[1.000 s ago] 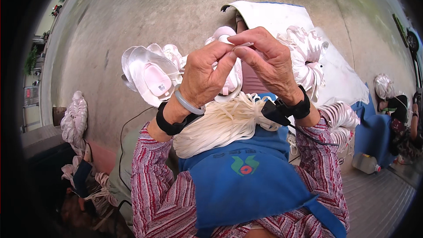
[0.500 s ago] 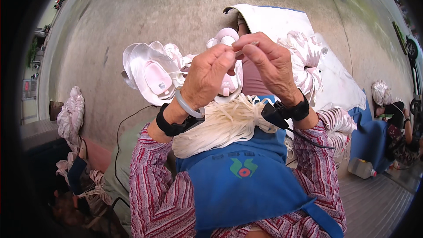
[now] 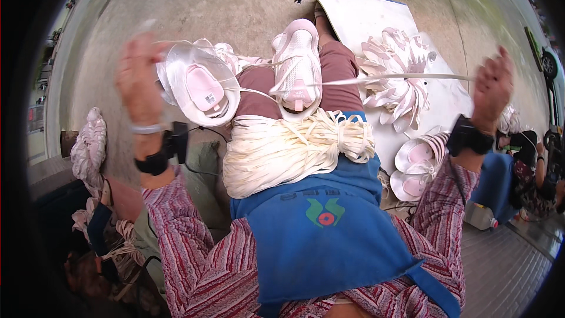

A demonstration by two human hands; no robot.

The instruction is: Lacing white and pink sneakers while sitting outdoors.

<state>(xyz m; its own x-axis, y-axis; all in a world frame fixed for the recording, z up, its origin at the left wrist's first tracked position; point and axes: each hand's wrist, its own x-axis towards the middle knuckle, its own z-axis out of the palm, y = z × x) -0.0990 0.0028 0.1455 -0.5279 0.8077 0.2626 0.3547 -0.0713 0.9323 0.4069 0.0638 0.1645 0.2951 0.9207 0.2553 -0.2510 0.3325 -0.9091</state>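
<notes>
A white and pink shoe (image 3: 298,53) rests between my thighs with its toe pointing away. From it a white shoelace (image 3: 412,76) stretches to my right hand (image 3: 493,91), which is closed around the end, out at the right. My left hand (image 3: 139,73) is raised far out at the left and smeared by motion. A thin stretch of lace reaches its fingers past the shoe uppers (image 3: 203,85) beside my left knee. Across my lap lies a thick tied bundle of cream laces (image 3: 276,156), touched by neither hand.
Fanned white and pink shoe uppers (image 3: 400,79) lie on a white sheet (image 3: 376,15) at my right. More uppers (image 3: 421,162) stand nearer. A plastic jug (image 3: 479,217) sits low right, near another person (image 3: 532,179). A strung bunch of shoe parts (image 3: 89,150) is at the left.
My hands were together above the shoe, fingers pinched. They have swung wide apart to both sides, drawing the lace out taut on the right.
</notes>
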